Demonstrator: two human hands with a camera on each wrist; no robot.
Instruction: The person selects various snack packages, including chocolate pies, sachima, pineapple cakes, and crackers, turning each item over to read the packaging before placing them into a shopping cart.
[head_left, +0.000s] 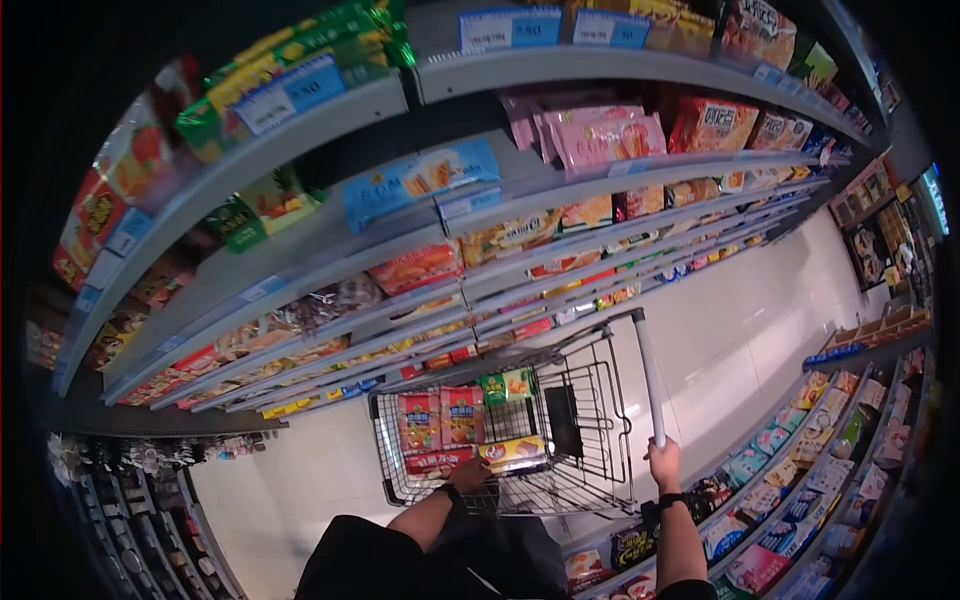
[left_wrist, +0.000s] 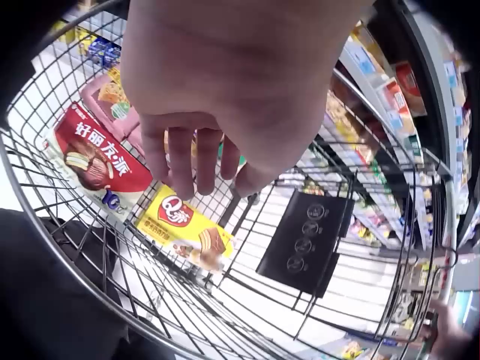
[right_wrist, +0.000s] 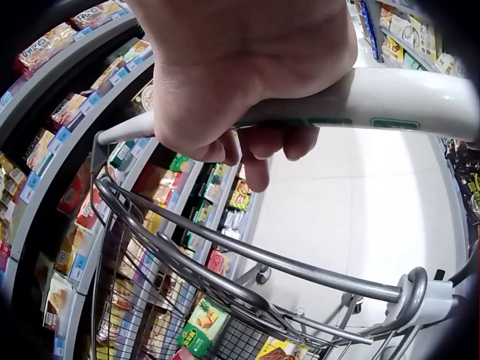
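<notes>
- Snack shelves (head_left: 530, 68) line the far side; wire cart (head_left: 565, 420) before them.
- Right hand curled round the cart handle (head_left: 650, 385), probably steadying it.
- Left hand (left_wrist: 232, 105) loosely spread over yellow box (left_wrist: 187, 229), cart's near side; contact unclear.
- Red box (left_wrist: 97, 154) lies left beside it, likely flat for stability.

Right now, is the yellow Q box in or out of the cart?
In: the left wrist view shows the yellow Q box inside the wire cart, beside a red box.
</notes>
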